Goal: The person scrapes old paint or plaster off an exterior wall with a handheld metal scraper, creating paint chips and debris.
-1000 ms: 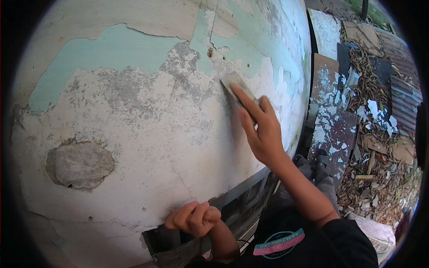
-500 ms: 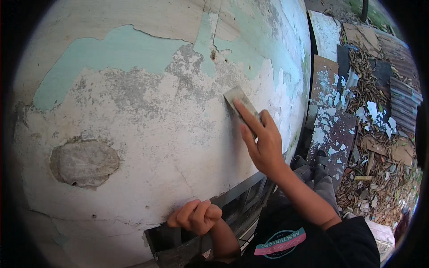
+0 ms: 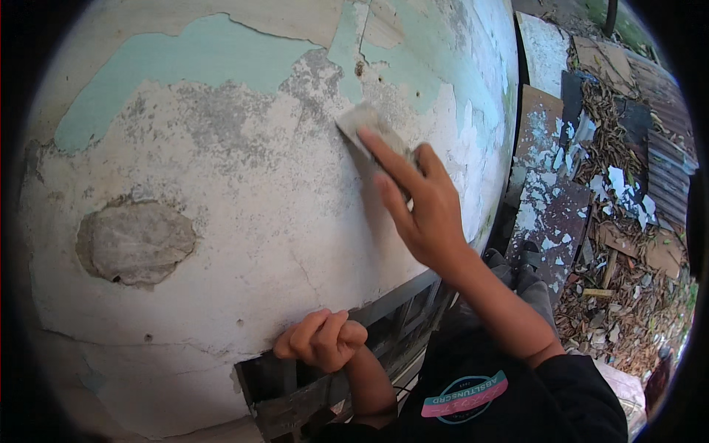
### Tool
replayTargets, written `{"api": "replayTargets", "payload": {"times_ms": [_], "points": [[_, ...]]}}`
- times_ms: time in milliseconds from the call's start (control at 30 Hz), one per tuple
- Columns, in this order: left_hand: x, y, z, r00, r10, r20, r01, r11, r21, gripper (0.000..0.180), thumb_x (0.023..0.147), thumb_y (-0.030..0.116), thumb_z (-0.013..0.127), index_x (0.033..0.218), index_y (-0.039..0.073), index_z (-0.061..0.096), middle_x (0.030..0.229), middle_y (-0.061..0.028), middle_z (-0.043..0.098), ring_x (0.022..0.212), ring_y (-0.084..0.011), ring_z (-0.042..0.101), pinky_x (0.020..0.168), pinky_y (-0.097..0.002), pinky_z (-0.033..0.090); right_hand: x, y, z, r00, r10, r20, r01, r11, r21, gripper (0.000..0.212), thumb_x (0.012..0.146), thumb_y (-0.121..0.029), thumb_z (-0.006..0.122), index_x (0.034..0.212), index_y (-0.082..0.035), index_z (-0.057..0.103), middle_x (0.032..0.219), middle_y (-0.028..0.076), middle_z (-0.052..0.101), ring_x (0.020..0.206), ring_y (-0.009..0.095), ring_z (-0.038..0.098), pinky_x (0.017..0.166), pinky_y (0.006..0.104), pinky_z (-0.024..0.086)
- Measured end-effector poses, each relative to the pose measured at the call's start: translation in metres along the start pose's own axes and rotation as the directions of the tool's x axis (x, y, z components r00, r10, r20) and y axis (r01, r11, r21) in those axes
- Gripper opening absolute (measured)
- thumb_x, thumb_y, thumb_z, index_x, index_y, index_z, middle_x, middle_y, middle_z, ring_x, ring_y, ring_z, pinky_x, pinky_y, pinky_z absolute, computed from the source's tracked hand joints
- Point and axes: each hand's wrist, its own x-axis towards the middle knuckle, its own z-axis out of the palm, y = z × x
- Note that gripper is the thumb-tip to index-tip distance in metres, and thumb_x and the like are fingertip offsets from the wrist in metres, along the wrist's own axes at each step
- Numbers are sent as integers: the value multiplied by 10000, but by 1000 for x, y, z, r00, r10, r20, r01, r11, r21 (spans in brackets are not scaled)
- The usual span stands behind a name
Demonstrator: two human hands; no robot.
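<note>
My right hand [image 3: 427, 203] grips a flat, greyish putty scraper [image 3: 377, 133], index finger stretched along its blade. The blade's far edge lies against the wall [image 3: 251, 236], on a whitish, grey-speckled patch just below some pale green paint [image 3: 229, 55]. Whether the scraper has a handle is hidden by my palm. Lower down, my left hand [image 3: 323, 341] is closed, its fingers curled over the top edge of the dark window frame [image 3: 391, 314] where it meets the wall.
An oval hollow of bare, rough masonry [image 3: 136, 242] is set in the wall at left. On the ground at right lie brown boards [image 3: 557, 221] strewn with paint flakes, dry leaves [image 3: 613, 317] and corrugated sheets [image 3: 668, 177]. My feet [image 3: 528, 255] stand close to the wall.
My right hand has slid the scraper up and to the left along the wall. The view has shifted slightly; my left hand keeps its place on the frame edge.
</note>
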Motion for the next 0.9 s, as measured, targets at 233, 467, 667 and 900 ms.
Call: {"api": "replayTargets", "payload": {"times_ms": [233, 467, 667, 900], "points": [[-5, -1, -2, 999, -42, 21, 43, 999, -1, 171, 813, 147, 503, 696, 201, 614, 745, 39, 545, 797, -165, 444, 716, -325, 322, -36, 2, 4, 992, -56, 115, 54, 998, 21, 478, 889, -207, 627, 1360, -258, 571, 799, 112, 409, 712, 278, 443, 653, 366, 394], [-3, -1, 0, 1000, -10, 0, 10, 1000, -8, 159, 770, 100, 488, 679, 168, 599, 742, 12, 550, 780, -181, 450, 703, -329, 327, -10, -1, -2, 990, -130, 60, 132, 991, -27, 497, 878, -212, 640, 1367, -263, 565, 795, 108, 395, 710, 271, 437, 652, 358, 382], [-3, -1, -2, 999, -40, 29, 40, 999, -6, 168, 818, 141, 501, 701, 196, 609, 752, 35, 549, 782, -155, 452, 718, -324, 323, -21, 0, -4, 986, -112, 122, 120, 991, -59, 495, 897, -230, 624, 1385, -265, 543, 803, 118, 406, 715, 280, 444, 653, 361, 383], [-3, -2, 1, 1000, 17, 26, -17, 1000, 2, 160, 742, 65, 471, 660, 140, 587, 711, -10, 547, 733, -189, 443, 688, -324, 323, -18, 6, -9, 981, -130, 143, 148, 981, -125, 531, 879, -231, 636, 1396, -280, 527, 812, 116, 409, 735, 285, 449, 677, 361, 399]]}}
